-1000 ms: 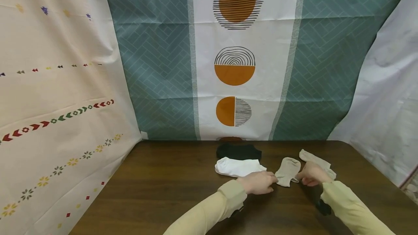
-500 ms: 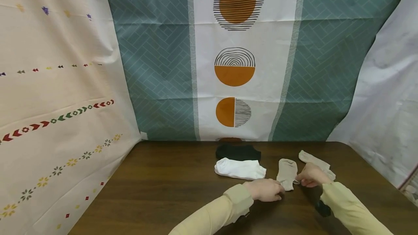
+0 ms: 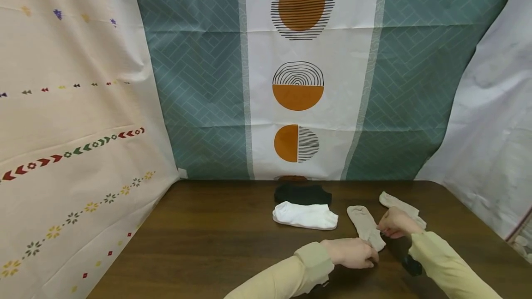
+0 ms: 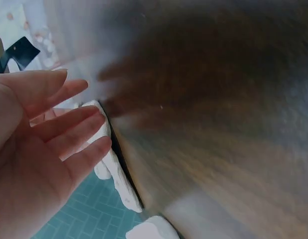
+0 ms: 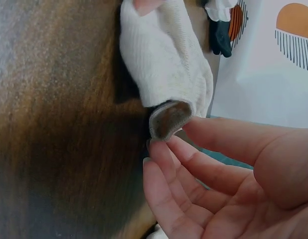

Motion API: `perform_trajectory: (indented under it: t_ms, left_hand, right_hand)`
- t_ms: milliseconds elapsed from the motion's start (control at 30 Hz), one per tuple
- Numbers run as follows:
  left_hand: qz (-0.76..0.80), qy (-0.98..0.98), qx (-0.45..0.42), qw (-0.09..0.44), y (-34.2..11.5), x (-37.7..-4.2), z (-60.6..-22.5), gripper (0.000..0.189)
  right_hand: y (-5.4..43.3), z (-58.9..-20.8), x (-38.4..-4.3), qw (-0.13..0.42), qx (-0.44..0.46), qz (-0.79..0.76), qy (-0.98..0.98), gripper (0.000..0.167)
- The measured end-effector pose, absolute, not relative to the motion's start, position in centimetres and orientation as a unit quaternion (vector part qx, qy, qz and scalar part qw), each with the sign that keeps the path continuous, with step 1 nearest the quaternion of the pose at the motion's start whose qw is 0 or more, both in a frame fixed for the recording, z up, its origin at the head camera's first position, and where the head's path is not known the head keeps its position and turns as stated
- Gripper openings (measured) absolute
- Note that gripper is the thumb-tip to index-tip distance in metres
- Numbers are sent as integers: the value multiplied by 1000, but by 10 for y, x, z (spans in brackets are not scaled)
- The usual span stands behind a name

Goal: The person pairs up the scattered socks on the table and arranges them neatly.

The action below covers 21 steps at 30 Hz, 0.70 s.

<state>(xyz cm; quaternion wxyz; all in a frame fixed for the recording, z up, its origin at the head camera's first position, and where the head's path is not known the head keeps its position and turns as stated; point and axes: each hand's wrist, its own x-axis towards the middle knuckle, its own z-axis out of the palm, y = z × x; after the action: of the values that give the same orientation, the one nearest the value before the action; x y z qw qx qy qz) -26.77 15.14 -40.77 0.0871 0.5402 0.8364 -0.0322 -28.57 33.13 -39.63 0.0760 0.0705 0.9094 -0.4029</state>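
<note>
A beige sock (image 3: pixel 363 221) lies slantwise on the dark wooden table. My left hand (image 3: pixel 353 252) rests at its near end, fingers reaching over the fabric; in the left wrist view those fingers (image 4: pixel 79 127) are extended, with the sock behind them. In the right wrist view my right hand (image 5: pixel 214 174) pinches the sock's ribbed edge between thumb and fingertips, beside a small round opening (image 5: pixel 169 121). Just beyond the right hand lies a second beige sock (image 3: pixel 400 204), partly covered by it.
A folded white sock pair (image 3: pixel 305 216) lies left of the hands, with a black sock pair (image 3: pixel 302 194) right behind it. A patterned cloth (image 3: pixel 298 142) hangs along the table's back edge, and pale cloths hang at both sides.
My left hand has moved right and nearer to me along the beige sock. The sock has turned and straightened, its near end swinging right. My right hand has barely moved.
</note>
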Motion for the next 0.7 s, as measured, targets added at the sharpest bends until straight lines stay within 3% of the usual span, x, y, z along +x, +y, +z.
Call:
perform_trajectory:
  t_ms: [200,467,700]
  left_hand:
    - [-22,827,562,8,145,-278,-404,21]
    - [-6,865,487,-118,140,-302,-402,17]
    - [-68,891,427,-137,144,-315,-406,18]
  right_hand:
    - [335,-397,-287,85,73,-403,908,11]
    - [337,-396,-284,81,77,-396,911,19]
    - [335,-395,-278,87,76,-381,917,20]
